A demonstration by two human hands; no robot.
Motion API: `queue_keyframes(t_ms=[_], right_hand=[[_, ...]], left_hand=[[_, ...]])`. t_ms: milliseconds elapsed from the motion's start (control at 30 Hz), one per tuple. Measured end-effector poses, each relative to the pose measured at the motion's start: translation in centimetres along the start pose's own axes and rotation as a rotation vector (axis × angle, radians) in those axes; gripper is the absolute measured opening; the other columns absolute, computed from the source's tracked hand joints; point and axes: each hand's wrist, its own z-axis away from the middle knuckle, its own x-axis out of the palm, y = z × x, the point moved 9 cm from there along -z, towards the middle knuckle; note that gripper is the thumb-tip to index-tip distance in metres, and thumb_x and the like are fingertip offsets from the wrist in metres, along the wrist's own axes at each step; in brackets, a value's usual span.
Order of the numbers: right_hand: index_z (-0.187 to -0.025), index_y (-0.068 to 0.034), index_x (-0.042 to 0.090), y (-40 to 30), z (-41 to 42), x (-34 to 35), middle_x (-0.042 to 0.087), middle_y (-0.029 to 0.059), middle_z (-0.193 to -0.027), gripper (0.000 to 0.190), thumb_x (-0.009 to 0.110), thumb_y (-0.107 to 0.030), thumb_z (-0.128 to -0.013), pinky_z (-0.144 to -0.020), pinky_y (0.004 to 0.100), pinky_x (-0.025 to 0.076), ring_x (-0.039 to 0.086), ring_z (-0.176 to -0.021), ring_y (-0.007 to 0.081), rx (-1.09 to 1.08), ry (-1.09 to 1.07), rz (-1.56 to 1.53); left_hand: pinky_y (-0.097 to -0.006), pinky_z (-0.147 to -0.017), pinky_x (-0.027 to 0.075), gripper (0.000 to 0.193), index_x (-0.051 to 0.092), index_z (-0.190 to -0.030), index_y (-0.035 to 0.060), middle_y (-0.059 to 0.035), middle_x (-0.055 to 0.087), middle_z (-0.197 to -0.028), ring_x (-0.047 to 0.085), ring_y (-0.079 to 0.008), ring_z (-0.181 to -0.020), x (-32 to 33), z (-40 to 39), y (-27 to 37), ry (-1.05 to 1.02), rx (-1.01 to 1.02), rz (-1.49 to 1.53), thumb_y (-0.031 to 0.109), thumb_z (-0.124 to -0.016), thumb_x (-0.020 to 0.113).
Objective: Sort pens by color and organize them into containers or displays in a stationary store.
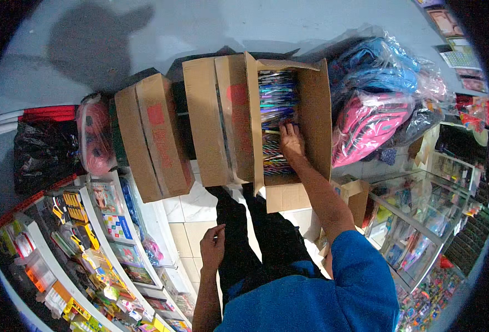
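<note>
An open cardboard box (314, 124) stands in front of me, filled with rows of thin, many-coloured items (278, 97) that look like pens in clear wrapping. My right hand (292, 140) reaches into it and rests on these items, fingers pointing to the far side; whether it grips one cannot be told. My left hand (213, 245) hangs low beside my leg, away from the boxes, fingers partly curled, with nothing seen in it. Directly left of the open box is a taped cardboard box (203, 124) with red print.
Another taped box (134, 137) sits further left. Pink (371, 124) and blue bags (385, 66) in clear plastic lie right of the open box. Stocked shelves (107, 245) run along the lower left. A glass display case (414, 220) stands at the right.
</note>
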Motion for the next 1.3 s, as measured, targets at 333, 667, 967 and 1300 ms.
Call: queue_keyframes(t_ms=[333,667,967,1300], right_hand=[[-0.120,-0.009,0.054,0.3,-0.3,0.8,0.049,0.0108,-0.119,0.034,0.049,-0.010,-0.086,-0.094,0.0436,0.047,0.048,-0.112,0.0329,-0.079,0.100,0.272],[-0.125,-0.009,0.050,-2.2,-1.0,-0.9,0.047,0.0093,-0.123,0.043,0.055,-0.004,-0.082,-0.091,0.0398,0.052,0.045,-0.119,0.0319,-0.201,-0.159,0.406],[-0.129,-0.011,0.049,-2.3,-2.0,1.0,0.049,0.0115,-0.129,0.042,0.052,-0.013,-0.087,-0.089,0.0427,0.052,0.042,-0.126,0.0342,-0.282,-0.302,0.544],[-0.125,-0.009,0.051,0.7,-2.8,5.2,0.054,0.0110,-0.120,0.041,0.050,-0.017,-0.085,-0.079,0.0407,0.054,0.050,-0.115,0.0292,-0.287,-0.357,0.488]], left_hand=[[-0.0309,-0.073,0.051,0.024,0.066,-0.109,0.0045,-0.0098,0.068,-0.099,0.064,-0.0172,-0.085,0.5,0.1,-1.0,-0.020,-0.045,-0.010,0.022,-0.093,0.060],[-0.0315,-0.076,0.051,0.025,0.066,-0.110,0.0041,-0.0114,0.068,-0.100,0.065,-0.0187,-0.086,0.4,0.5,-0.1,0.003,0.058,0.004,0.022,-0.093,0.059],[-0.0312,-0.076,0.052,0.025,0.065,-0.109,0.0032,-0.0123,0.067,-0.101,0.065,-0.0192,-0.086,0.3,0.4,-0.4,-0.013,0.034,0.013,0.020,-0.093,0.060],[-0.0313,-0.072,0.052,0.020,0.066,-0.108,0.0051,-0.0126,0.068,-0.099,0.066,-0.0210,-0.084,0.5,0.1,0.3,-0.001,0.087,-0.036,0.015,-0.093,0.057]])
